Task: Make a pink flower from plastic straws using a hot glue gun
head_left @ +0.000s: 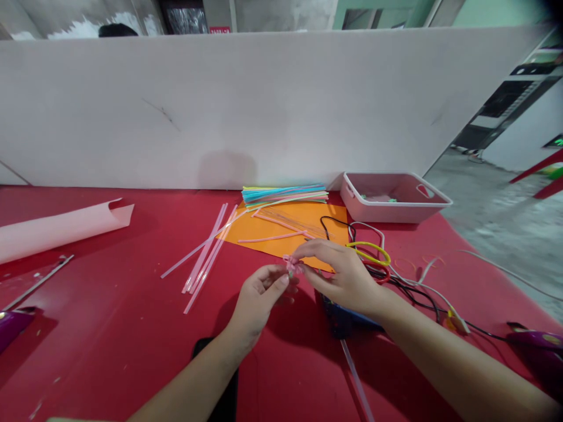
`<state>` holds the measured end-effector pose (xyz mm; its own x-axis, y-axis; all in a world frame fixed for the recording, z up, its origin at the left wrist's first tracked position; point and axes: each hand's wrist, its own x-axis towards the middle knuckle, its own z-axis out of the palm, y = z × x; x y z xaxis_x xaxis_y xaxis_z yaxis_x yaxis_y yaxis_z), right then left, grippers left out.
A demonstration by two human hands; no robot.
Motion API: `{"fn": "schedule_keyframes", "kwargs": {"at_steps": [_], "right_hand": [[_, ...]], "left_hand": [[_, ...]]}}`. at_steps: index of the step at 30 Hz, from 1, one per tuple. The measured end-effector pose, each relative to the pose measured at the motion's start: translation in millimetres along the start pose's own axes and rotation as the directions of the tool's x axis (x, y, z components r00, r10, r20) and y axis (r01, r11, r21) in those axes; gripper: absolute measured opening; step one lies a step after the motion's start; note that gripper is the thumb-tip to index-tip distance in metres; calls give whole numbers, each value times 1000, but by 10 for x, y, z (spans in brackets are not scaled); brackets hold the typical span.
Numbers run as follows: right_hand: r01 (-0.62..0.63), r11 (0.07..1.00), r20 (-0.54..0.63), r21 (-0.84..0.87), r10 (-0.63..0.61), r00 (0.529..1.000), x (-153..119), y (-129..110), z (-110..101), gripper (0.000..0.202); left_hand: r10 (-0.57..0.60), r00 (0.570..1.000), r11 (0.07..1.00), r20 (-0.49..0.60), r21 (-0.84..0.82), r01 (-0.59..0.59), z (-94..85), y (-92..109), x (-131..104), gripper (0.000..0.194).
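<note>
A small pink flower-like piece (292, 265), looped from thin strips, with a bit of green at its base, is held over the red table. My left hand (264, 298) pinches it from below between thumb and fingers. From the right, my right hand (338, 274) has its thumb and fingertips closed on the petals' edge. Pink straws (206, 255) lie to the left of my hands. Behind the flower is an orange sheet (336, 218), with a few pink straws and thin clear strips on it.
At the back lies a stack of colored straws (285, 195), beside a pink basket (391, 211). Cables (413, 290) and yellow-handled pliers (369, 252) tangle right of my hands. Purple tools (536, 346) sit at both sides. A rolled pink sheet (61, 228) and a dark phone-like object (224, 387) lie left.
</note>
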<state>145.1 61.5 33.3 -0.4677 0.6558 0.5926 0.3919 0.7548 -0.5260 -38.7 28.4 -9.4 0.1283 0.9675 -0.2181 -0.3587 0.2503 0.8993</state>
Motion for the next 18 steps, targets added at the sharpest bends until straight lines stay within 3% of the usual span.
{"fn": "schedule_keyframes", "kwargs": {"at_steps": [5, 12, 18], "right_hand": [[4, 1000, 12, 3, -4, 1000, 6, -5, 8, 17], [14, 1000, 42, 7, -14, 999, 4, -24, 52, 17], [18, 1000, 24, -25, -18, 1000, -14, -13, 59, 20]], "left_hand": [[-26, 998, 998, 49, 52, 23, 11, 2, -31, 32], [118, 993, 982, -3, 150, -117, 29, 6, -71, 32], [149, 988, 977, -37, 161, -142, 15, -3, -52, 34]]}}
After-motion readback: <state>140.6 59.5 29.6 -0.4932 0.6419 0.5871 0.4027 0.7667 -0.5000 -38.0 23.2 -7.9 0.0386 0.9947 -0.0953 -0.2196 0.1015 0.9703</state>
